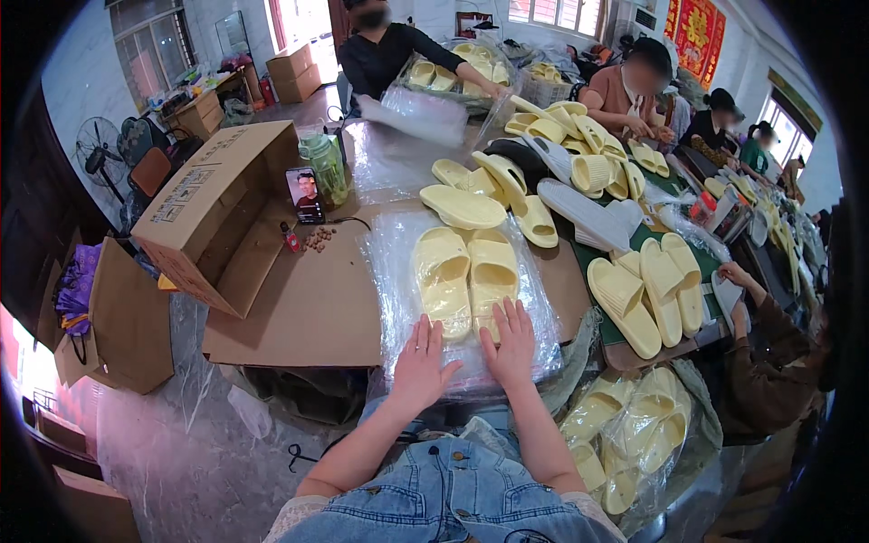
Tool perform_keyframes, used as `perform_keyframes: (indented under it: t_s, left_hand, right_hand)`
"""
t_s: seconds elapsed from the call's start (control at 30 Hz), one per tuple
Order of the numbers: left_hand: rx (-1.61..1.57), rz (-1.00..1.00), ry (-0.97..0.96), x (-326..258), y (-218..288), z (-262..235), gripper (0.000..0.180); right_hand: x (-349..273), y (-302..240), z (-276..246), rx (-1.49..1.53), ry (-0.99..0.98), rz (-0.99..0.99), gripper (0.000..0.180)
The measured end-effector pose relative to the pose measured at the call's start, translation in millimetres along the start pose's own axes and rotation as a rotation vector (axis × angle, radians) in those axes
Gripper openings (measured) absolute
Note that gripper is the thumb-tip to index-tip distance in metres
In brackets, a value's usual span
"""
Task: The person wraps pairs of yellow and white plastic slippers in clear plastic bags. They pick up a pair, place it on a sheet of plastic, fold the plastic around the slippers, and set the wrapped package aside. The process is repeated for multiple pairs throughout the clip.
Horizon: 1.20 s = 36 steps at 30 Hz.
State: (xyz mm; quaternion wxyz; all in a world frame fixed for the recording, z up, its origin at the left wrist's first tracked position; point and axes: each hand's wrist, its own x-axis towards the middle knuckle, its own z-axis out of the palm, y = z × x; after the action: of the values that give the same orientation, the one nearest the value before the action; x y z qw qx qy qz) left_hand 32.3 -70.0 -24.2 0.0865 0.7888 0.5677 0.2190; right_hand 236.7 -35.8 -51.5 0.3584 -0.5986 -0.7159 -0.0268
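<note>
A pair of pale yellow slippers (444,281) lies side by side in a clear plastic bag, on top of a stack of clear plastic bags (394,271). My left hand (421,365) rests flat at the near end of the left slipper, fingers stretched out. Beside it, my right hand (509,348) lies flat at the near end of the right slipper, its fingers apart too. Neither hand grips anything. Just beyond the bagged pair lie a loose yellow slipper (462,207) and several more yellow slippers, with grey ones (593,213) to their right.
At left are an open cardboard box (217,217), a phone (306,197) and a green-tinted jar (324,167). Three yellow slippers (626,306) lie at right; bagged slippers (652,425) hang below them. Across the table a person (389,63) handles plastic; a co-worker's hands (738,290) hold a slipper.
</note>
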Motion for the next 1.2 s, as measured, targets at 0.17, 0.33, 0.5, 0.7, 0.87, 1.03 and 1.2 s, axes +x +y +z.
perform_keyframes:
  t_s: [0.17,0.33,0.5,0.7,0.87,1.03,1.2]
  left_hand:
    - [-0.078,-0.019,-0.139,25.2,-20.1,-33.0,0.055]
    - [-0.106,0.361,-0.007,52.4,-80.1,-28.5,0.033]
    - [-0.265,0.262,0.011,57.0,-82.4,-24.4,0.033]
    - [-0.302,0.237,0.058,56.9,-82.7,-20.5,0.033]
    - [-0.305,0.225,0.047,56.7,-83.6,-20.9,0.034]
    - [-0.303,0.201,0.035,55.6,-79.2,-25.6,0.030]
    - [-0.325,0.211,0.053,55.1,-79.7,-24.4,0.030]
  right_hand:
    - [0.5,-0.1,-0.3,0.007,0.000,0.007,0.054]
    - [1.2,-1.3,-0.3,0.015,-0.011,0.004,0.053]
    - [-0.2,-0.6,0.1,0.019,0.010,0.009,0.053]
    - [-1.4,-0.9,0.7,0.015,0.019,0.012,0.053]
    - [-0.4,0.3,1.8,0.002,0.005,0.007,0.053]
    - [-1.4,1.9,2.1,0.005,0.007,-0.006,0.053]
    - [-1.1,1.0,1.5,0.010,0.003,-0.007,0.052]
